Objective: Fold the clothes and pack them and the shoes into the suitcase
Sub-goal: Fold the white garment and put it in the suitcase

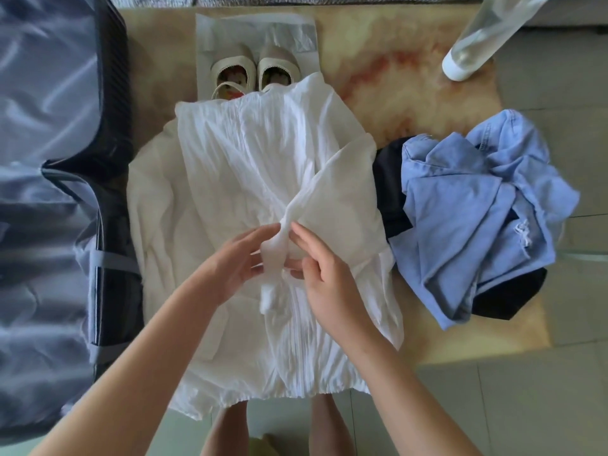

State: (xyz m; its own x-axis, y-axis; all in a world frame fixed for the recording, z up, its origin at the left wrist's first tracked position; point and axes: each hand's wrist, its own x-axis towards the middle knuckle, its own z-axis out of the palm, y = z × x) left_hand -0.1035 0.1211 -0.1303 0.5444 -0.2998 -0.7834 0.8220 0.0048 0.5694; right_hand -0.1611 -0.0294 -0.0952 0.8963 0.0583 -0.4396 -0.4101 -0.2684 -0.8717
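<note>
A white pleated garment [237, 153] lies spread over the middle of the marble table [394, 60]. Its sheer right sleeve [339, 192] is drawn across the body, and both hands hold the bunched cuff. My left hand [237, 258] and my right hand [324, 274] pinch that twisted cuff [279, 248] between them. A pair of cream shoes [253, 74] stands on white paper beyond the garment, partly covered by its hem. The open suitcase [49, 192] with grey lining lies at the left.
A crumpled pile of light blue denim clothes [477, 205] sits on dark fabric [391, 192] at the right of the table. A clear bottle with a white cap [473, 44] rests at the far right corner. Tiled floor surrounds the table.
</note>
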